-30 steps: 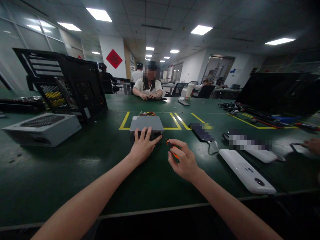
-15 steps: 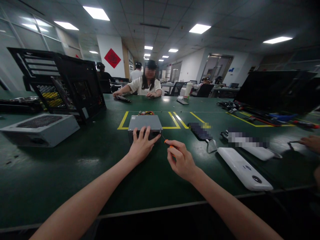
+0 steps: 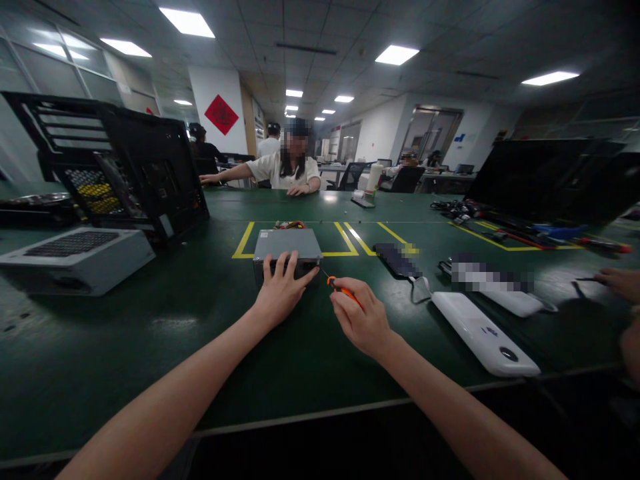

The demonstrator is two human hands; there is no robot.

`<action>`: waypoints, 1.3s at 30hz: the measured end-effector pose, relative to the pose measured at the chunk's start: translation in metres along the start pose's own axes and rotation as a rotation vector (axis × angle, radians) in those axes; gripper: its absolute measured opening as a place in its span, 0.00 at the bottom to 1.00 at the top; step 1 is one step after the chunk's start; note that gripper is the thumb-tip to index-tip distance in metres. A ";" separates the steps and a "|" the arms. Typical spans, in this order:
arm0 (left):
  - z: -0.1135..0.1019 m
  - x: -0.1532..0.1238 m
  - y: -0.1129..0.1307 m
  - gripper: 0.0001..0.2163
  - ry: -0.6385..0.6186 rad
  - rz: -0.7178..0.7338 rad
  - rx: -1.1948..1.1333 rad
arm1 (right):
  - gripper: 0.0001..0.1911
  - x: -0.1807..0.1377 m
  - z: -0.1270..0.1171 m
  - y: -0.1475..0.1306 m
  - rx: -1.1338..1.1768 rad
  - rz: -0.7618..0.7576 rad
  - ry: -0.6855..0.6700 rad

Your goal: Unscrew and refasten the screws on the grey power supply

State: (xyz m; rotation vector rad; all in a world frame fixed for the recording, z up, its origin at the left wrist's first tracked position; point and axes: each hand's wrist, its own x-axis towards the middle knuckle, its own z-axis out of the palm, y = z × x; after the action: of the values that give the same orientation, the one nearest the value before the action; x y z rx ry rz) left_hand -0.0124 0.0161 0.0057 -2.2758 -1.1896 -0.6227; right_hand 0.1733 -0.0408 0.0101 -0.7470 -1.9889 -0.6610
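A grey computer power supply [image 3: 288, 244] sits in front of me on the green table, with coloured cables behind it. My left hand [image 3: 281, 283] holds it from the near side, fingers over its front top edge and thumb stretched to the right front corner. My right hand [image 3: 361, 315] is closed round the orange-and-black handle of a screwdriver [image 3: 345, 291]. Its thin shaft points up and left to that same corner, beside my left thumb. Whether the tip touches a screw is too small to tell.
A second power supply [image 3: 117, 263] and an open black computer case [image 3: 175, 180] stand on the left. White power banks [image 3: 484, 333] and a phone [image 3: 397, 259] lie on the right, near another person's hand [image 3: 620, 283]. A co-worker [image 3: 287, 163] sits opposite.
The screwdriver handle now shows more between my right fingers, whose grip has shifted slightly. My left hand stays on the power supply. The co-worker's arm has reached out toward the black case.
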 end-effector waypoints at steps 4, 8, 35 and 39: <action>0.000 0.000 0.000 0.23 0.008 0.002 0.003 | 0.19 -0.001 0.001 0.000 0.045 0.012 0.018; 0.001 0.000 0.000 0.22 0.015 0.002 0.007 | 0.15 -0.001 0.000 0.000 0.019 -0.012 -0.023; 0.000 0.001 0.000 0.23 0.009 -0.001 0.004 | 0.19 -0.004 0.004 0.002 0.047 0.039 0.029; 0.001 0.001 0.000 0.23 0.012 -0.003 0.011 | 0.20 -0.004 0.004 0.003 0.073 0.060 0.033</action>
State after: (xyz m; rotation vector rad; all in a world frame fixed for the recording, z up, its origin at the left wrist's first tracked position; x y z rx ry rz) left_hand -0.0116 0.0167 0.0056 -2.2585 -1.1881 -0.6284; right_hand 0.1751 -0.0368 0.0049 -0.7439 -1.9423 -0.5594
